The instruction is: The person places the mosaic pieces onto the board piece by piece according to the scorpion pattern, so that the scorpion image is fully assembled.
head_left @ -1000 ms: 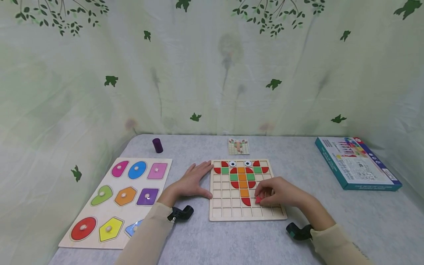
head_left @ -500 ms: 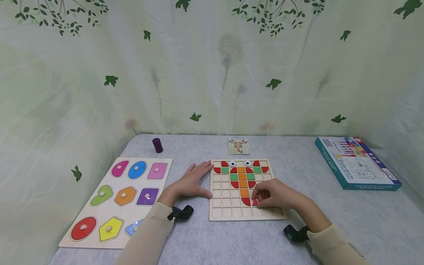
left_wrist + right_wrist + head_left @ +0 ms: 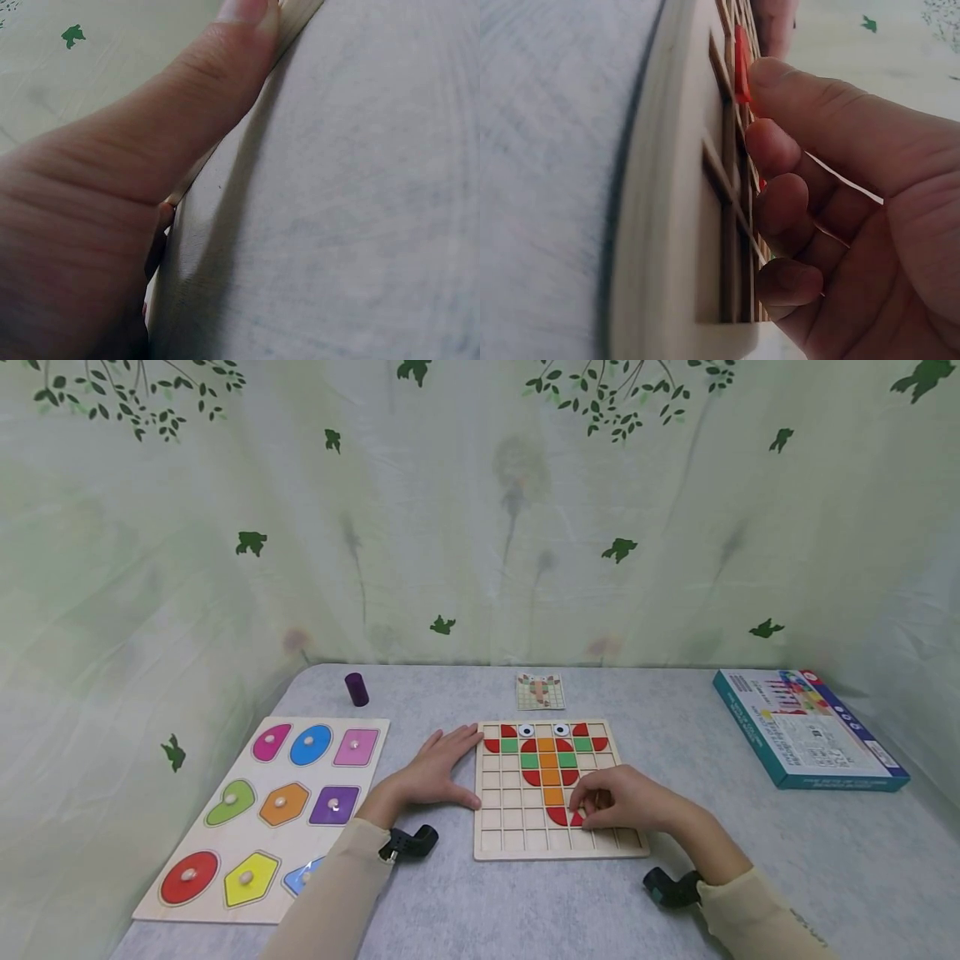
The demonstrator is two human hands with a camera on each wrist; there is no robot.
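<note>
A wooden grid board point(image 3: 517, 843) lies flat on the table, with red, green and orange tiles and two eye tiles set in its cells. My left hand point(image 3: 435, 772) rests at the board's left edge with fingers spread; the left wrist view shows the thumb point(image 3: 202, 90) against that edge. Over the lower middle of the grid, my right hand point(image 3: 630, 797) has curled fingers and holds a red quarter-round tile point(image 3: 577, 819) at a cell beside another red tile point(image 3: 557, 816). In the right wrist view the thumb touches the red tile point(image 3: 742, 67), which stands slightly proud of the grid.
Left of the board lies a knob puzzle board point(image 3: 300, 747) with coloured shapes, partly under the left forearm. A small pattern card point(image 3: 540, 692) sits behind the grid. A dark purple cylinder point(image 3: 357, 690) stands at the back left, and a flat box point(image 3: 813, 731) lies at the right.
My right hand has moved slightly left with the red tile, bringing it to the cell beside the other red tile. In the last half second it barely moves. My left hand stays put.
</note>
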